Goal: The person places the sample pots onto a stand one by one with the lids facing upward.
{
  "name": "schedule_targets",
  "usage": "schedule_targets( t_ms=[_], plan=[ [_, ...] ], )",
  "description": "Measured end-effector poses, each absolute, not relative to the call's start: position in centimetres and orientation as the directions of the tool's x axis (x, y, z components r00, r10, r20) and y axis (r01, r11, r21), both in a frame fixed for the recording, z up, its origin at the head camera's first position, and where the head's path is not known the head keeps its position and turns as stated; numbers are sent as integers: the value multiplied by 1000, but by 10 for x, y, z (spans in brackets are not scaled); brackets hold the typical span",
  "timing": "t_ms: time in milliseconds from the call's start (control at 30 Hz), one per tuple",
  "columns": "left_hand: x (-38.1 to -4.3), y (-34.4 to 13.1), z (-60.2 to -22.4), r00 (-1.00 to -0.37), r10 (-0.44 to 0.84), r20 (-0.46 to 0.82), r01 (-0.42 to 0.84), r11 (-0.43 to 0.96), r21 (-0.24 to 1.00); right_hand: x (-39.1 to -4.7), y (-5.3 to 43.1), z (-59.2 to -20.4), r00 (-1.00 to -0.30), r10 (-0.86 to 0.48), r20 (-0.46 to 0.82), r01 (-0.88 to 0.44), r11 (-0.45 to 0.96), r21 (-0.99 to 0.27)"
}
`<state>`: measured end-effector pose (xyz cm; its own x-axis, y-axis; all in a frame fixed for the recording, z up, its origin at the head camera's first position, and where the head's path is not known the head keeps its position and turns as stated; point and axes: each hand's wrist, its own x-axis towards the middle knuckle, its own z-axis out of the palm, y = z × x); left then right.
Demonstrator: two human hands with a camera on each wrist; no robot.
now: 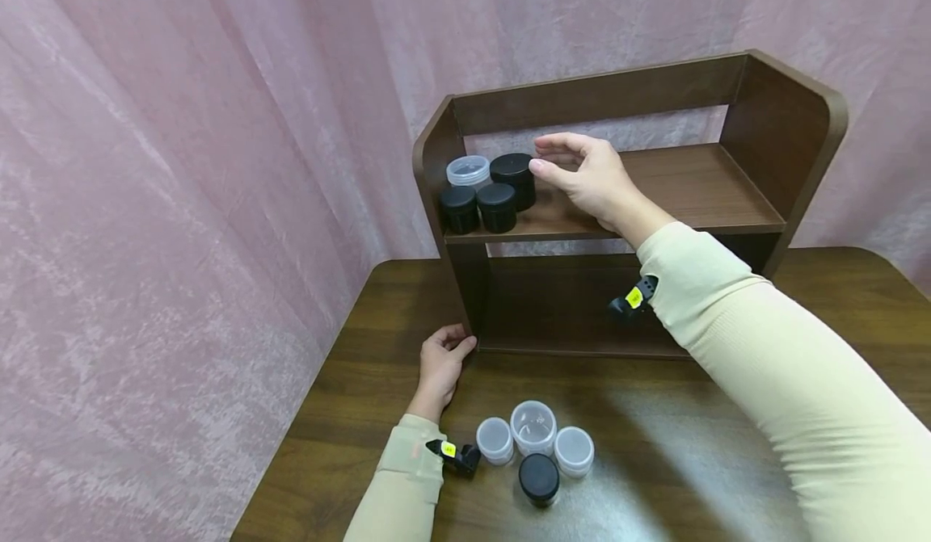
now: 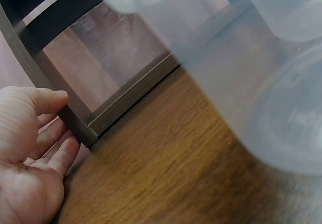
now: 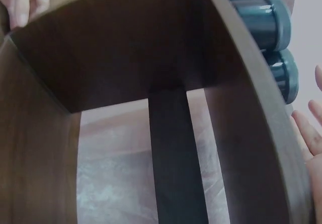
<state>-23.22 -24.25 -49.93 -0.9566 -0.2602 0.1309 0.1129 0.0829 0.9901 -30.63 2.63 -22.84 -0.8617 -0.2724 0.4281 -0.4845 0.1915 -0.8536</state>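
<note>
My right hand (image 1: 585,174) is above the upper shelf, fingers spread and slightly bent, its thumb tip beside a large black-lidded jar (image 1: 512,170). In the right wrist view, its fingers (image 3: 306,131) are apart from the dark jars (image 3: 259,25). Two smaller black jars (image 1: 460,209) (image 1: 498,207) stand in front, and a clear jar (image 1: 469,170) is behind them. Low at the unit's left corner, my left hand (image 1: 440,368) holds the side panel (image 2: 55,90), thumb over the front edge and fingers along the outer side.
The brown two-tier shelf unit (image 1: 625,231) stands on a wooden table (image 1: 655,437). Before it sit three translucent jars (image 1: 495,440) (image 1: 534,429) (image 1: 575,450) and a black-lidded jar (image 1: 540,477). Blurred clear jars (image 2: 211,83) loom close in the left wrist view. A pink curtain (image 1: 218,162) hangs behind.
</note>
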Motion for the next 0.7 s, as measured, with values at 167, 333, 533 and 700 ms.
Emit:
schedule_targets(
  t_ms=[167,333,533,700],
  plan=[
    [-233,-242,-499,-955,-265,132,113,87,990,-287,36,-230,-846,-272,459,-516,197,-834],
    [-233,-239,-499,-956,-262,134,111,99,989,-259,51,-240,-801,-326,501,-572,171,-802],
    [-236,-237,-498,-958,-249,143,124,93,988,-223,69,-267,-732,-445,516,-623,129,-772],
    [-235,-234,-494,-964,-226,139,121,92,988,-201,78,-308,-722,-515,462,-592,114,-798]
  ],
)
